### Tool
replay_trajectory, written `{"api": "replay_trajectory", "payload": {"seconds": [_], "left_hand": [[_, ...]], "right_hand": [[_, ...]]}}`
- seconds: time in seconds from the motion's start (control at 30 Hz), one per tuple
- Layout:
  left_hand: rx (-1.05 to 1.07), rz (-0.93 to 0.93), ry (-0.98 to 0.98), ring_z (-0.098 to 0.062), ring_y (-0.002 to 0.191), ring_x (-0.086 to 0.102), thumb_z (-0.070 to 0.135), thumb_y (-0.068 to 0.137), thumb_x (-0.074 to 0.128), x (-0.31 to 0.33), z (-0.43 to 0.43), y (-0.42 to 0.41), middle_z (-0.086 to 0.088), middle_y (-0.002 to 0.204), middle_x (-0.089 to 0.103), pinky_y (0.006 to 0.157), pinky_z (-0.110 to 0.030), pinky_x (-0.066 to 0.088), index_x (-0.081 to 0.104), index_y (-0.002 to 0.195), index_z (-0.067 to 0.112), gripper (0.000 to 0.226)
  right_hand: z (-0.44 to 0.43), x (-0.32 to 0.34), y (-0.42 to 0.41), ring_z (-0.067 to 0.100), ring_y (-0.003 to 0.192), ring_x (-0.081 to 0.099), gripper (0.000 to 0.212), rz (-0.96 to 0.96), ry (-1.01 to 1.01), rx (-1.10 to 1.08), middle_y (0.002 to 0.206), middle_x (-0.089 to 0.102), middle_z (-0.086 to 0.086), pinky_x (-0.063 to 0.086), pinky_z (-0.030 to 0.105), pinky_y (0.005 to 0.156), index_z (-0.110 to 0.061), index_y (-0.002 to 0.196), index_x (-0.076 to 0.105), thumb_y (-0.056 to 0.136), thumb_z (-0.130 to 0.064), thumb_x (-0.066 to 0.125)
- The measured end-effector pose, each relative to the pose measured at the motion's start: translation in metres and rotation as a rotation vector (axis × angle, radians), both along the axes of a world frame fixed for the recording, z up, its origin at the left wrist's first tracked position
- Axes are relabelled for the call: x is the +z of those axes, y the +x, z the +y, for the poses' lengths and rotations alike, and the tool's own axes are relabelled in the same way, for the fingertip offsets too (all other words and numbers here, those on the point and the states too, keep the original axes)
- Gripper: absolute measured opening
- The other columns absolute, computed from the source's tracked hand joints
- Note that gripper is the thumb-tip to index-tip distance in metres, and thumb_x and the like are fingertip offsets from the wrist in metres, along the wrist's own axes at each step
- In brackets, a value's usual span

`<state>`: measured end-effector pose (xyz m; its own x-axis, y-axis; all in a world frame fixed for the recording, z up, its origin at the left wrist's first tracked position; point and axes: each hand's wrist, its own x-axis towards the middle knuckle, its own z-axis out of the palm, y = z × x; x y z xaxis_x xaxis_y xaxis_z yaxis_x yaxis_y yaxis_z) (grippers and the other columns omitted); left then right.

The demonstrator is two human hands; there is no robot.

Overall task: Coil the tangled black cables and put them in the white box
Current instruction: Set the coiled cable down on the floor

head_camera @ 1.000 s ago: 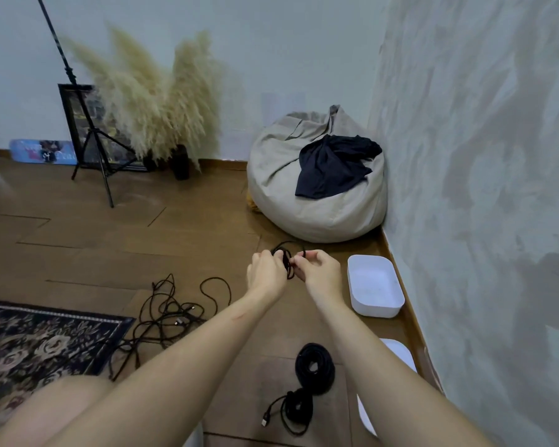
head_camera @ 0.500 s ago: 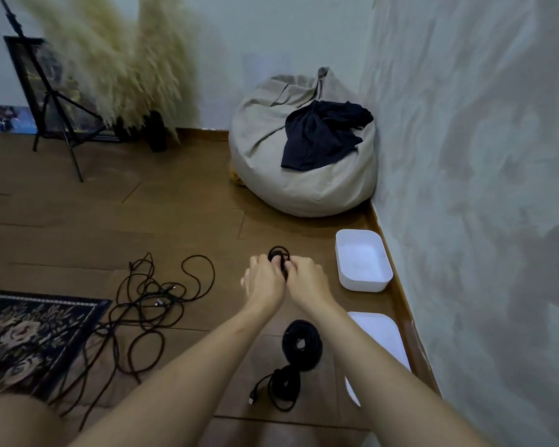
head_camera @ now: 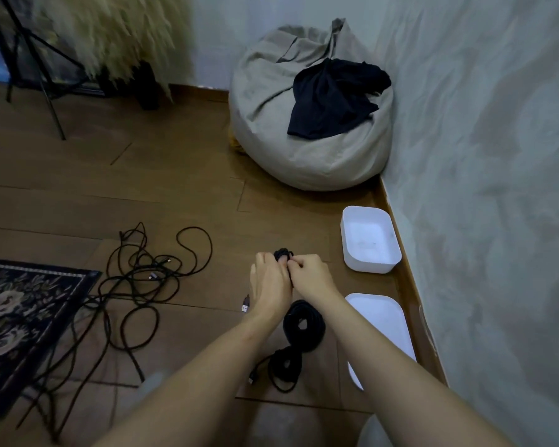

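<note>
1. We hold a small coil of black cable between our two hands. It is wound into a tight bundle just above the floor, near the white box and to its left.
2. Our right hand has its fingers curled and pinches the bundle. Our left hand holds it from the other side at the fingertips, which are mostly hidden, so we cannot tell exactly how they close. A USB plug shows beside the left hand and is probably this cable's loose end.
3. Two coiled cables lie on the floor between our forearms, touching each other. They sit just beside the white lid.
4. The white box stands open against the wall, and we see no cable in it.
5. The tangled cables sprawl on the floor to our left, well apart from the box. Some strands reach the edge of the rug.
6. We judge the coiling roughly half done, with two bundles finished and a third nearly tied off. Nothing has been boxed, and the tangle remains to be sorted.
</note>
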<state>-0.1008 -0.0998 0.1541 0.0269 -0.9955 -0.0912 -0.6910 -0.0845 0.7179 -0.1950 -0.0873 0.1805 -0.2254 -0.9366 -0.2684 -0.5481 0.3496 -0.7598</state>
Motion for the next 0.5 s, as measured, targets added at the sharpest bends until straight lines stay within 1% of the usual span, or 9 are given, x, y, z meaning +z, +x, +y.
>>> {"api": "replay_trajectory", "payload": {"seconds": [0.03, 0.13, 0.2, 0.27, 0.3, 0.33, 0.37, 0.4, 0.5], "left_hand": [[-0.002, 0.000, -0.001, -0.018, 0.098, 0.039, 0.031, 0.111, 0.029, -0.003, -0.001, 0.001, -0.008, 0.117, 0.047, 0.082, -0.032, 0.031, 0.045, 0.100, 0.014, 0.026], [-0.058, -0.058, -0.006, -0.025, 0.106, 0.048, 0.030, 0.112, 0.028, -0.011, -0.002, 0.004, -0.010, 0.121, 0.049, 0.082, -0.035, 0.036, 0.051, 0.113, 0.008, 0.032], [-0.090, -0.098, -0.012, -0.026, 0.110, 0.051, 0.029, 0.111, 0.030, -0.013, -0.001, 0.006, -0.009, 0.122, 0.051, 0.087, -0.038, 0.041, 0.053, 0.119, 0.008, 0.032], [-0.141, -0.162, -0.047, -0.026, 0.112, 0.050, 0.026, 0.109, 0.031, -0.015, 0.002, 0.010, -0.007, 0.122, 0.054, 0.096, -0.041, 0.041, 0.055, 0.120, 0.011, 0.030], [-0.162, -0.176, -0.056, -0.026, 0.113, 0.049, 0.024, 0.108, 0.032, -0.014, 0.004, 0.011, -0.007, 0.122, 0.054, 0.098, -0.041, 0.039, 0.055, 0.120, 0.012, 0.029], [-0.183, -0.178, -0.058, -0.026, 0.113, 0.048, 0.023, 0.107, 0.033, -0.013, 0.007, 0.013, -0.006, 0.122, 0.054, 0.098, -0.041, 0.039, 0.055, 0.121, 0.012, 0.029], [-0.204, -0.174, -0.053, -0.027, 0.113, 0.048, 0.021, 0.106, 0.033, -0.012, 0.009, 0.014, -0.006, 0.122, 0.053, 0.099, -0.042, 0.039, 0.055, 0.122, 0.012, 0.028], [-0.232, -0.157, -0.037, -0.027, 0.112, 0.048, 0.020, 0.106, 0.034, -0.012, 0.012, 0.014, -0.007, 0.121, 0.053, 0.098, -0.042, 0.040, 0.054, 0.122, 0.010, 0.028], [-0.335, -0.071, 0.013, -0.029, 0.110, 0.051, 0.019, 0.107, 0.035, -0.012, 0.018, 0.015, -0.010, 0.119, 0.052, 0.093, -0.043, 0.044, 0.053, 0.117, 0.008, 0.024]], "right_hand": [[-0.002, 0.000, 0.002, 0.020, 0.059, 0.045, 0.047, -0.038, 0.029, 0.009, 0.056, 0.049, 0.001, 0.033, 0.031, 0.059, -0.018, 0.055, 0.048, 0.102, -0.024, 0.047], [-0.009, -0.004, 0.000, 0.021, 0.062, 0.054, 0.049, -0.110, 0.059, 0.008, 0.061, 0.057, 0.004, 0.044, 0.033, 0.066, -0.019, 0.056, 0.057, 0.101, -0.035, 0.047], [-0.008, -0.005, -0.003, 0.019, 0.060, 0.055, 0.048, -0.098, 0.077, 0.007, 0.060, 0.057, 0.002, 0.043, 0.029, 0.063, -0.015, 0.062, 0.059, 0.103, -0.038, 0.049], [-0.006, -0.005, -0.003, 0.019, 0.061, 0.061, 0.048, -0.146, 0.100, 0.001, 0.060, 0.060, 0.004, 0.052, 0.023, 0.060, -0.011, 0.066, 0.062, 0.102, -0.041, 0.053], [-0.005, -0.006, -0.002, 0.021, 0.067, 0.067, 0.049, -0.170, 0.115, 0.005, 0.065, 0.066, 0.007, 0.060, 0.027, 0.066, -0.007, 0.070, 0.065, 0.098, -0.046, 0.056], [-0.005, -0.009, -0.002, 0.024, 0.074, 0.072, 0.051, -0.159, 0.122, 0.016, 0.072, 0.072, 0.009, 0.063, 0.036, 0.074, -0.005, 0.076, 0.070, 0.094, -0.051, 0.058], [-0.003, -0.010, -0.002, 0.026, 0.078, 0.073, 0.049, -0.118, 0.114, 0.023, 0.076, 0.074, 0.009, 0.063, 0.042, 0.079, -0.007, 0.079, 0.073, 0.091, -0.053, 0.060], [-0.002, -0.011, -0.002, 0.026, 0.080, 0.073, 0.046, -0.075, 0.096, 0.014, 0.077, 0.075, 0.007, 0.062, 0.044, 0.081, -0.011, 0.079, 0.075, 0.089, -0.054, 0.063], [0.005, -0.013, -0.009, 0.022, 0.080, 0.072, 0.036, -0.015, 0.074, -0.030, 0.075, 0.075, 0.002, 0.058, 0.039, 0.080, -0.016, 0.079, 0.077, 0.089, -0.050, 0.069]]}}
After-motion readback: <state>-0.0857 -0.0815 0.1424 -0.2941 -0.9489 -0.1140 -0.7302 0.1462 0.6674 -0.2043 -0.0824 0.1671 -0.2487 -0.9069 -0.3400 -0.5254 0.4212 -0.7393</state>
